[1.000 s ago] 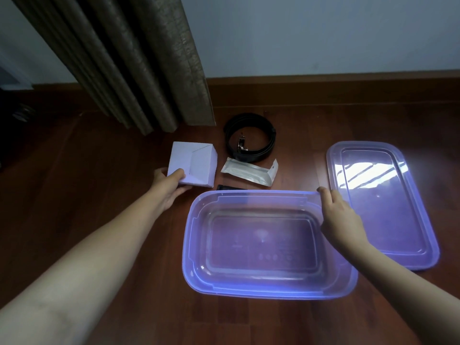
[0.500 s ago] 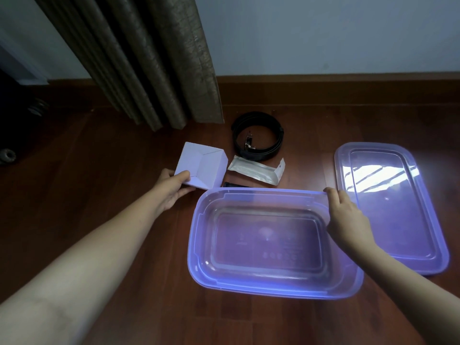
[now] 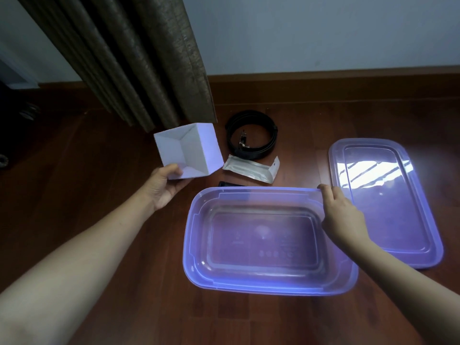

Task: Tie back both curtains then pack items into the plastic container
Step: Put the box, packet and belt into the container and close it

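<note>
Beside one container [image 3: 261, 288]: one lid [image 3: 388, 210]; one belt [image 3: 268, 145]; one box [image 3: 196, 150]

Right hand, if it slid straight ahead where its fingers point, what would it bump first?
The right hand grips the plastic container at its far rim. Beyond that lies bare floor, then probably the coiled black belt, though depth is unclear.

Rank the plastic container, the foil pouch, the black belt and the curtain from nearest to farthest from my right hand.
1. Plastic container: the right hand holds its far right rim.
2. Foil pouch: on the floor just beyond that rim, leftward.
3. Black belt: coiled behind the pouch.
4. Curtain: farthest, hanging at the back left.
</note>
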### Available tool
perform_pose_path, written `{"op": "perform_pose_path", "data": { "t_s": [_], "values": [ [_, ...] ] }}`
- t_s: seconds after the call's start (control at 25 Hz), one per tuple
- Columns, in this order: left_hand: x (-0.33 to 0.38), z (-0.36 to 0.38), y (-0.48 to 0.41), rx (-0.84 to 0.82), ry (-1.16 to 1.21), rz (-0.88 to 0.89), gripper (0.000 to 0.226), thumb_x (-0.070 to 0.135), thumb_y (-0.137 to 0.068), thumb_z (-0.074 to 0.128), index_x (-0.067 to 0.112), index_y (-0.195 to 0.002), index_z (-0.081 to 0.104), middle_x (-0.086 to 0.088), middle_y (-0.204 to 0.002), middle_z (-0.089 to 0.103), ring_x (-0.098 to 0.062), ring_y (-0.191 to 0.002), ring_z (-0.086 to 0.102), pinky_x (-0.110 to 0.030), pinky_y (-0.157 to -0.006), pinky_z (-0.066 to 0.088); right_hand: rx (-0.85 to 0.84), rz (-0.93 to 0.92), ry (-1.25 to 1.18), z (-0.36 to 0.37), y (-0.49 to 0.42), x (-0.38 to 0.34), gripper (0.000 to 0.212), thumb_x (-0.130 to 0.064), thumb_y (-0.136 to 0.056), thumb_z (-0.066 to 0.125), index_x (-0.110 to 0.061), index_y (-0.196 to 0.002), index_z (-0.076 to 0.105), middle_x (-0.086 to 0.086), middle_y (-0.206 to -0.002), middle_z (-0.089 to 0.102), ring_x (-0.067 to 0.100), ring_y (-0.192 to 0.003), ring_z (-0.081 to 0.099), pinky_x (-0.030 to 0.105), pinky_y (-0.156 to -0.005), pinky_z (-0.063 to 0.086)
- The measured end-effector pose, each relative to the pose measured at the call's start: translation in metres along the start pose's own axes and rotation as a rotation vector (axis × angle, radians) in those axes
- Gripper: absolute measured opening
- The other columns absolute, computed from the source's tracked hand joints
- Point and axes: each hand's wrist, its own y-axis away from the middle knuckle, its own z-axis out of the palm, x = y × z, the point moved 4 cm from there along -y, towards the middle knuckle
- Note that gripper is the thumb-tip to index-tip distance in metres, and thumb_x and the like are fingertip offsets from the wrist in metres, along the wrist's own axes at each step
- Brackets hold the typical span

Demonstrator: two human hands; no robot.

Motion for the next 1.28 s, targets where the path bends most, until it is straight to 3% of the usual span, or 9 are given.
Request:
{"op": "perform_pose_path", "data": {
  "t_s": [0.16,0.28,0.4,0.56,0.72,0.88,1.08,1.2,1.28],
  "values": [
    [0.014,0.02,0.026,-0.186,-0.206,0.067,0.056,0.003,-0.049,0.061,0.016,-0.102,0.059,0.006,-0.082,0.07,-0.01,-0.082,0.064,-0.023,-0.062,0.058,0.004,-0.005,-0.008,-0.001,-0.001,-0.001,0.06,0.011,-0.075,0.045,-0.013,-0.13,0.037,0.012,-0.119,0.045,0.037,-0.088,0.054,0.034,-0.053,0.037],
    [0.018,0.031,0.042,-0.333,-0.61,0.259,0.078,0.024,-0.042,0.072,0.025,-0.117,0.049,0.005,-0.104,0.055,-0.004,-0.09,0.058,-0.016,-0.075,0.053,-0.019,-0.003,-0.049,-0.002,0.0,0.0,0.057,0.006,-0.077,0.048,-0.014,-0.13,0.038,0.012,-0.12,0.046,0.038,-0.093,0.055,0.035,-0.056,0.039],
    [0.003,0.052,0.067,-0.423,-1.242,0.769,0.068,0.042,-0.047,0.07,0.024,-0.106,0.04,0.001,-0.109,0.032,-0.005,-0.096,0.042,-0.006,-0.084,0.036,-0.014,0.008,-0.193,-0.002,-0.001,0.003,0.058,0.002,-0.076,0.051,-0.02,-0.129,0.043,0.01,-0.117,0.052,0.036,-0.092,0.058,0.036,-0.061,0.045],
    [-0.045,0.055,0.095,-0.551,-1.476,1.459,0.043,0.032,-0.067,0.068,0.01,-0.095,0.044,-0.01,-0.099,0.045,-0.028,-0.087,0.047,-0.039,-0.084,0.04,0.056,0.048,-0.342,-0.006,0.0,0.008,0.056,-0.001,-0.079,0.05,-0.027,-0.129,0.05,0.007,-0.112,0.062,0.031,-0.097,0.058,0.033,-0.067,0.04],
    [-0.082,0.041,0.102,-0.352,-1.777,1.77,0.015,0.025,-0.092,0.038,0.016,-0.099,0.047,-0.007,-0.099,0.043,-0.025,-0.086,0.046,-0.044,-0.082,0.036,0.038,0.082,-0.397,-0.008,0.001,0.008,0.056,-0.013,-0.084,0.055,-0.024,-0.137,0.041,0.006,-0.118,0.065,0.034,-0.098,0.06,0.037,-0.079,0.044],
    [-0.083,0.044,0.117,-0.415,-1.646,1.808,0.052,0.064,-0.074,0.055,0.015,-0.094,0.05,-0.003,-0.092,0.046,-0.022,-0.079,0.048,-0.04,-0.077,0.036,0.029,0.146,-0.434,-0.005,0.001,0.011,0.052,-0.005,-0.083,0.052,-0.016,-0.133,0.04,0.004,-0.121,0.066,0.036,-0.1,0.059,0.034,-0.077,0.04],
    [-0.077,0.048,0.138,-0.435,-1.359,1.881,0.034,0.041,-0.077,0.06,0.016,-0.084,0.039,-0.001,-0.085,0.035,-0.018,-0.067,0.037,-0.031,-0.061,0.03,0.024,0.197,-0.394,0.0,-0.002,0.015,0.041,-0.003,-0.082,0.047,-0.015,-0.122,0.046,0.004,-0.119,0.066,0.037,-0.102,0.057,0.034,-0.075,0.039],
    [-0.072,0.066,0.163,-0.395,-1.15,1.889,0.024,0.027,-0.074,0.063,0.019,-0.083,0.041,-0.001,-0.087,0.039,-0.013,-0.065,0.041,-0.03,-0.064,0.03,0.02,0.172,-0.345,0.005,-0.003,0.016,0.023,-0.006,-0.085,0.047,-0.011,-0.107,0.047,0.008,-0.11,0.069,0.039,-0.094,0.058,0.035,-0.068,0.037],
    [-0.075,0.084,0.17,-0.326,-1.224,1.757,0.026,0.027,-0.073,0.063,0.02,-0.093,0.048,-0.003,-0.099,0.047,-0.015,-0.077,0.051,-0.032,-0.07,0.033,0.014,0.155,-0.332,0.005,-0.004,0.016,0.018,-0.006,-0.085,0.048,-0.009,-0.102,0.048,0.01,-0.107,0.069,0.04,-0.093,0.058,0.034,-0.067,0.037]
  ]
}}
